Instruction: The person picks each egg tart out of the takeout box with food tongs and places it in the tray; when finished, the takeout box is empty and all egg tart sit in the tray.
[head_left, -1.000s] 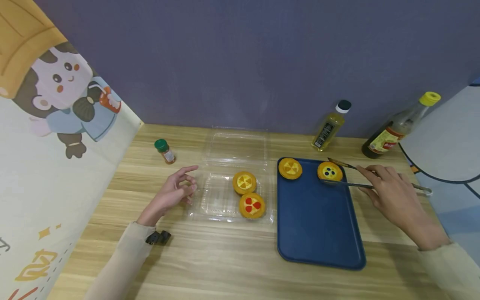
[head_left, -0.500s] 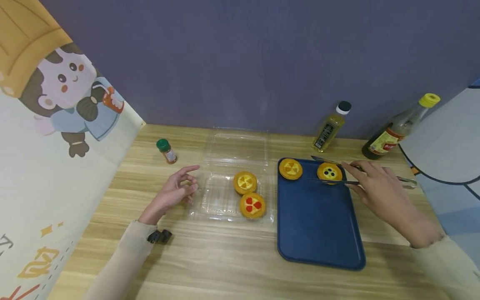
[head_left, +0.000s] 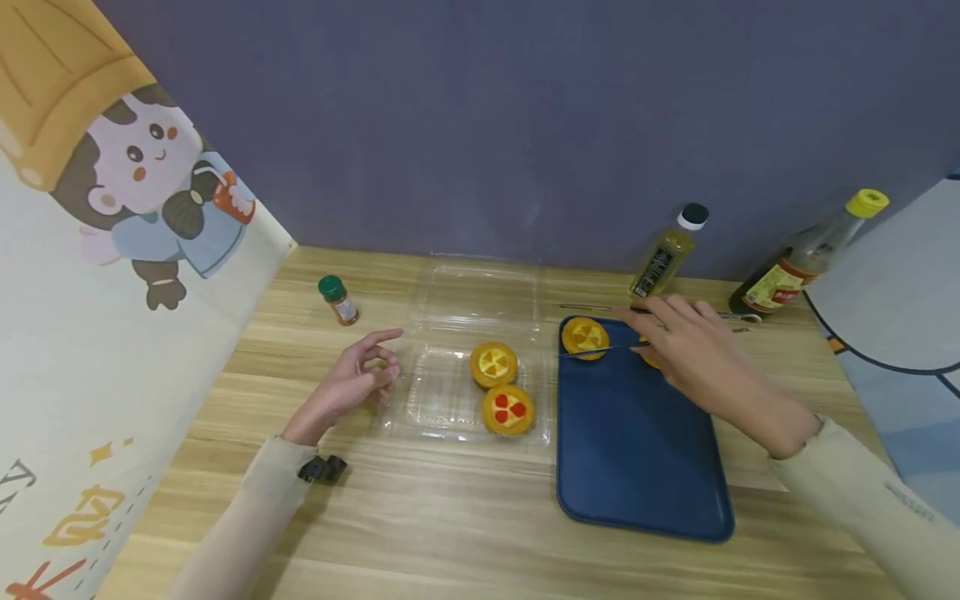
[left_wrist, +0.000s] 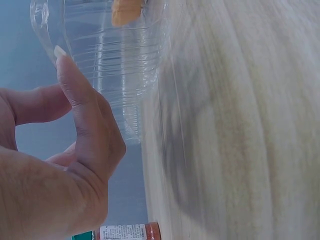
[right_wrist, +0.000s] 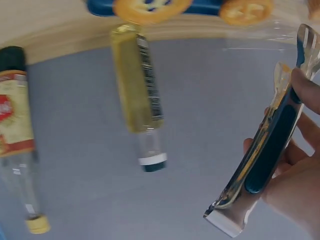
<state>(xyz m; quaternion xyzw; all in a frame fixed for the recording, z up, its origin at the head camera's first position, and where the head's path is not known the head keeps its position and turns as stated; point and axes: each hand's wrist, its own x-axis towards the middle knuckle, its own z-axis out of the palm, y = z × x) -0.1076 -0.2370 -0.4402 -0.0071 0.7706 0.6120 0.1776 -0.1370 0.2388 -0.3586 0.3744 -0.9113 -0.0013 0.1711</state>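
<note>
My right hand [head_left: 690, 354] grips metal tongs [right_wrist: 272, 145] with dark blue-green handle inserts, their arms spread apart over the far end of a navy tray [head_left: 641, 454]. In the head view the tongs overlap an egg tart [head_left: 585, 337] with yellow wedges on top. A tart with dark dots [right_wrist: 152, 6] is mostly behind the right hand in that view. My left hand [head_left: 351, 382] hovers with loosely bent fingers beside a clear plastic box [head_left: 431, 404], holding nothing. Inside the box sit a yellow-wedge tart [head_left: 493, 364] and a tart with red pieces [head_left: 508, 409].
The box's clear lid [head_left: 480, 292] lies folded back toward the wall. A small green-capped spice jar [head_left: 339, 300] stands at the left. Behind the tray are an oil bottle [head_left: 667, 254] and a yellow-capped sauce bottle [head_left: 802, 262], near the purple wall [head_left: 480, 125].
My right hand has carried the tongs leftward, from around the dark-dotted tart to over the yellow-wedge tart on the tray. The tarts and my left hand have stayed in place.
</note>
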